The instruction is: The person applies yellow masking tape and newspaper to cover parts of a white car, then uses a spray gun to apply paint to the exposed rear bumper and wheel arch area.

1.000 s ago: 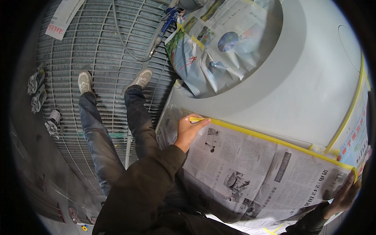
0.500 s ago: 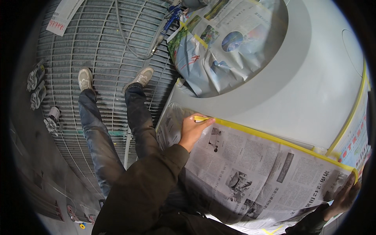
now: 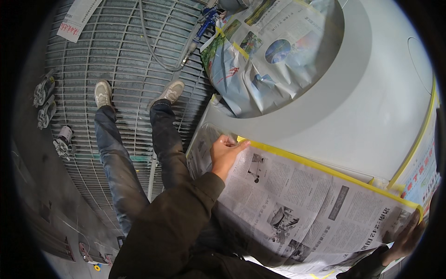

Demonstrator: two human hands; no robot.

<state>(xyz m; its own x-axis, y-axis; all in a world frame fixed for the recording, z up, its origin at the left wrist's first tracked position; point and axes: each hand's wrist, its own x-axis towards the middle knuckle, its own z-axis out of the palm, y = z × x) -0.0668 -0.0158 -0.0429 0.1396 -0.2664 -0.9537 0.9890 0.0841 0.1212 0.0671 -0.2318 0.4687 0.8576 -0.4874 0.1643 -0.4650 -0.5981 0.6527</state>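
A printed newspaper sheet [image 3: 297, 204] is stretched between my two hands, with yellow masking tape [image 3: 320, 166] along its upper edge. That taped edge lies along the lower border of a smooth light-grey vehicle body panel [image 3: 320, 135]. My left hand [image 3: 225, 156] pinches the left corner of the sheet at the tape's end, thumb on top, fingers curled. At the far right my right hand [image 3: 409, 238] grips the other end of the sheet just below the tape, partly in shadow. Its fingertips are hard to make out.
Crumpled masking paper [image 3: 274, 60] fills the round opening in the panel. More taped paper [image 3: 420, 162] hangs at the right. A blue-handled spray gun [image 3: 204, 25] with a grey hose [image 3: 153, 51] is at the top. My feet stand on a metal floor grating [image 3: 125, 60]; a can [image 3: 65, 135] lies left.
My left hand has shifted slightly left and curled more over the tape's end, so less of the loose tape shows. My right hand stays at the sheet's right end.
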